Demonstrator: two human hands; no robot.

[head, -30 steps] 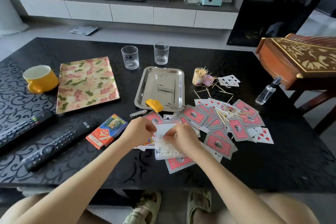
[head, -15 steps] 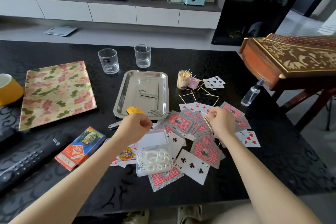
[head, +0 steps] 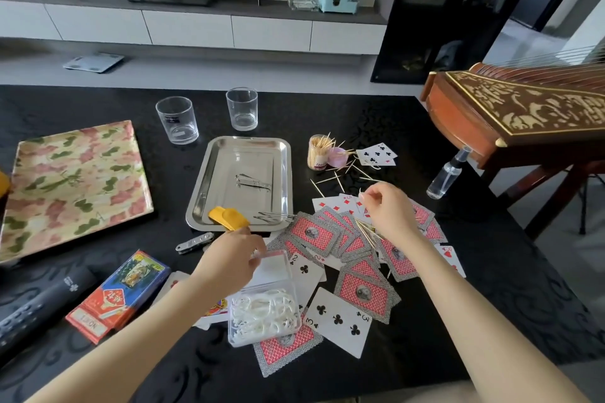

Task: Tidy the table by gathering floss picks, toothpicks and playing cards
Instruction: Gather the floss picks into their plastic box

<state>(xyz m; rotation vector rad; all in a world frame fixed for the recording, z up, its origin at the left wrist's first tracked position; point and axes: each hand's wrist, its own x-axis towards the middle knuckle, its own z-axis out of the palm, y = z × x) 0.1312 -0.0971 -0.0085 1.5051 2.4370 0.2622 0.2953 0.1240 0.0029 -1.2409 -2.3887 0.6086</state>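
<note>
The black desk (head: pixel 458 288) was the biggest thing before me, and most of the mess lay on its right half. The playing cards (head: pixel 330 232) were spread there in a loose heap, some face up and some face down, with a few more cards lying apart near the toothpick jar (head: pixel 318 152). Their box (head: pixel 118 298) lay well apart to the left, and I judged that no card was gathered yet.

A second ago both hands were together on the floss pick box (head: pixel 263 304). Then the right hand left it and went to the cards. Now the right hand (head: pixel 389 209) hovered over the far side of the heap, with a small bundle of toothpicks (head: pixel 366 231) pinched in its curled fingers and the thumb and first finger reaching for another one. The left hand (head: pixel 229 262) rested at the open lid of the floss pick box, fingers bent; I could not tell if it gripped the lid or only touched it.

To me this meant the floss picks were mostly finished, because the white picks were inside the box. The work had moved to the toothpicks. Several loose toothpicks (head: pixel 337 178) lay on the desk between the jar and the cards.
</note>
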